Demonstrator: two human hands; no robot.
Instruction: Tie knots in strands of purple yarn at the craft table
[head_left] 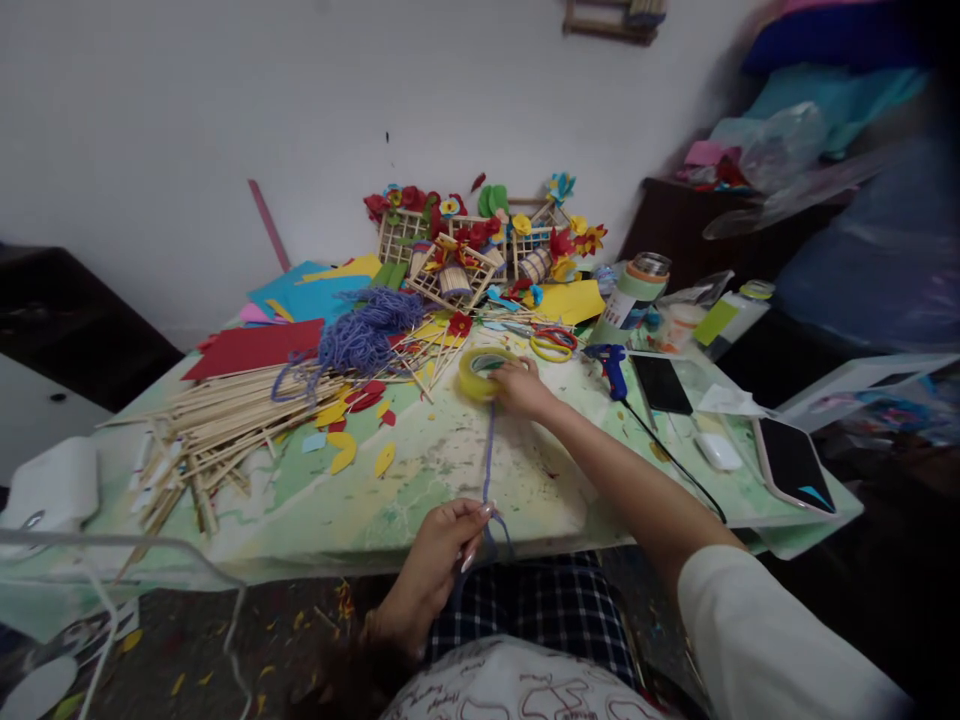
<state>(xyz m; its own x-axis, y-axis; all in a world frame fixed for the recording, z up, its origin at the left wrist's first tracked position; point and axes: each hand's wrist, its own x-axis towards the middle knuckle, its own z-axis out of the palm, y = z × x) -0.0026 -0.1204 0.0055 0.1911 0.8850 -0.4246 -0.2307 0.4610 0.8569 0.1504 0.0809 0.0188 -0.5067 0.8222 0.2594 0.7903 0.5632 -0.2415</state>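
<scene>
Single head-worn view, forward and down, close over the table (450,470).

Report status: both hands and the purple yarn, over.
Left hand pinches purple yarn strand. Right hand holds yellow tape roll, strand stretched between them. Stick pile lies left, clear of strand.

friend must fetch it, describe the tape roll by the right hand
On the green table, look right of the purple yarn. The tape roll lies flat at the right hand: a fat yellow ring, thicker than the loops beside it.
</scene>
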